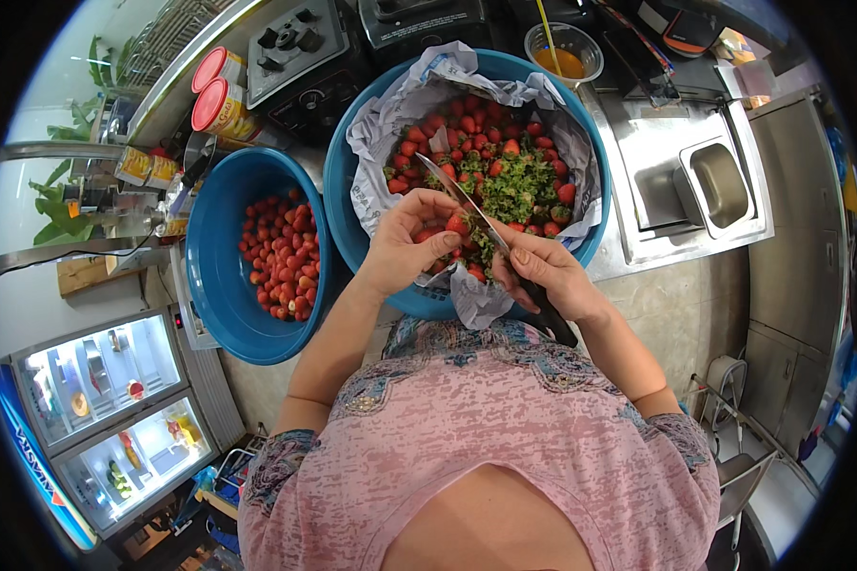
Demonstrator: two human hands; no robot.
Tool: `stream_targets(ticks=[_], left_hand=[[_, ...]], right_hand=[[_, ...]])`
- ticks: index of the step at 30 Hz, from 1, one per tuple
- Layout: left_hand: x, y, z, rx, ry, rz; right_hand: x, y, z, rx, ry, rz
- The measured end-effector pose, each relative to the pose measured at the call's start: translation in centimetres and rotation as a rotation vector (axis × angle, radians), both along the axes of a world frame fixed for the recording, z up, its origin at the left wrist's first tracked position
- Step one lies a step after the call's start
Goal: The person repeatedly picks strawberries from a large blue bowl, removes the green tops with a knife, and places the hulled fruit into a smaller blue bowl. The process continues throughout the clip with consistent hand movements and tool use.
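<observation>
Between the thumb and fingers of my left hand [412, 239] is a strawberry [458, 224]. My right hand [546, 275] grips the dark handle of a kitchen knife [460, 193], its blade pointing up and left beside that berry. Both hands hover over a large blue plastic basin [341, 171] lined with crumpled printed paper [369, 146]. Whole strawberries [473, 121] fill the lining, and a heap of cut green strawberry tops [518, 185] lies on them. To the left, a second blue basin [211, 235] contains many strawberries without leaves [286, 264].
A stainless sink [714, 187] is at the right. A plastic cup of amber liquid [558, 61] with a yellow straw stands behind the lined basin. Red-lidded cans [221, 107] and a black appliance [303, 64] are at back left. A lit glass-door fridge [114, 414] stands lower left.
</observation>
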State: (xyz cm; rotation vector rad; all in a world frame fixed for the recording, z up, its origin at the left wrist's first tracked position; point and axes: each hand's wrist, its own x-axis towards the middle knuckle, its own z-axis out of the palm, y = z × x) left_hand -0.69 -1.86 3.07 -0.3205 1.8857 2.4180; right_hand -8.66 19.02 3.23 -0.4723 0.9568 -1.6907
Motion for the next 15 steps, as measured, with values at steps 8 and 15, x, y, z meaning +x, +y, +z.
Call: stream_targets(ticks=[8, 15], left_hand=[[-0.2, 0.2, -0.5, -0.062, 0.069, 0.019], [0.1, 0.4, 0.0, -0.104, 0.052, 0.011]], right_hand=[[0.6, -0.4, -0.6, 0.036, 0.243, -0.030], [-0.1, -0.1, -0.3, -0.009, 0.032, 0.015]])
